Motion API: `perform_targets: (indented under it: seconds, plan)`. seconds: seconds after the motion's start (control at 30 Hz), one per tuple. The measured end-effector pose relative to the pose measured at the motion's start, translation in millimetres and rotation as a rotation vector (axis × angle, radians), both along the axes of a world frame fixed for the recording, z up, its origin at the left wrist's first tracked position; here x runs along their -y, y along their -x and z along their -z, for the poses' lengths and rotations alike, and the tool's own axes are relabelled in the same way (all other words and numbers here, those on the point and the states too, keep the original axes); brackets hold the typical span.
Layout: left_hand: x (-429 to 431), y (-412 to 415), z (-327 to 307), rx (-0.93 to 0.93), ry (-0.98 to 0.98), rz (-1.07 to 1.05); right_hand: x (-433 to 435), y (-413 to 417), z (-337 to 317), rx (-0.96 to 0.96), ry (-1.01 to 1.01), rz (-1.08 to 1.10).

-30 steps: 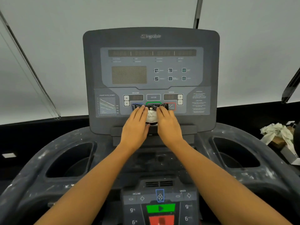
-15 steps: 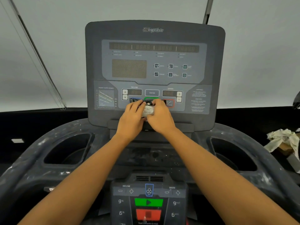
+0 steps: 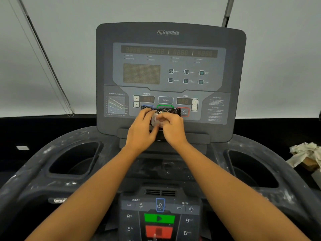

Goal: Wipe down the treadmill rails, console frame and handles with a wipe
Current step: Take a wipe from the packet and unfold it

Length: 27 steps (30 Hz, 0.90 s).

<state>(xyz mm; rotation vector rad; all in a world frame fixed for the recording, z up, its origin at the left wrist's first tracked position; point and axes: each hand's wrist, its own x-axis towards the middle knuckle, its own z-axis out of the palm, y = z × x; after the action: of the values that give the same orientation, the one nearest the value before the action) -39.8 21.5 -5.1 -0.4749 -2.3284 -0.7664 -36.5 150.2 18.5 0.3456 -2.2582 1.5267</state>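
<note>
A dark grey treadmill console (image 3: pixel 171 37) stands upright in front of me, its frame dusty with pale smears. A black shiny wipe packet (image 3: pixel 171 111) with a white label leans against the console's lower buttons on the ledge. My left hand (image 3: pixel 140 131) grips the packet's left part. My right hand (image 3: pixel 172 129) pinches the white label flap (image 3: pixel 156 119) at the packet's middle. Both hands touch each other over the packet. The curved handle rails (image 3: pixel 34 167) sweep out to either side below the console.
Two deep cup holders (image 3: pixel 74 159) (image 3: pixel 251 169) sit left and right of the centre. A lower control panel (image 3: pixel 159 218) with green and red buttons lies near me. A crumpled pale cloth (image 3: pixel 305 153) rests on a box at the right edge.
My fingers went from lying flat on the packet to curling around it; the right hand now pinches the label flap. The camera view has shifted slightly.
</note>
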Motion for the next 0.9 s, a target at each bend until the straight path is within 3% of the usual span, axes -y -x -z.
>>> perform_targets:
  seconds: [0.13, 0.27, 0.4, 0.53, 0.7, 0.9]
  plan:
    - [-1, 6, -4, -0.028, -0.113, -0.039, -3, 5, 5, -0.101, -0.134, 0.112]
    - [2, 12, -4, 0.100, -0.379, -0.013, -11, 8, 12, -0.092, -0.312, 0.133]
    - [2, 11, -2, 0.144, -0.471, 0.016, -17, 9, 15, -0.126, -0.405, 0.087]
    - [5, 10, 1, 0.154, -0.323, 0.180, -16, 8, 15, -0.182, -0.446, 0.088]
    - [9, 13, 5, 0.069, -0.128, 0.169, -14, 9, 12, -0.121, -0.329, 0.030]
    - [8, 13, 3, -0.001, -0.011, 0.099, -13, 0, 0, 0.008, 0.016, 0.013]
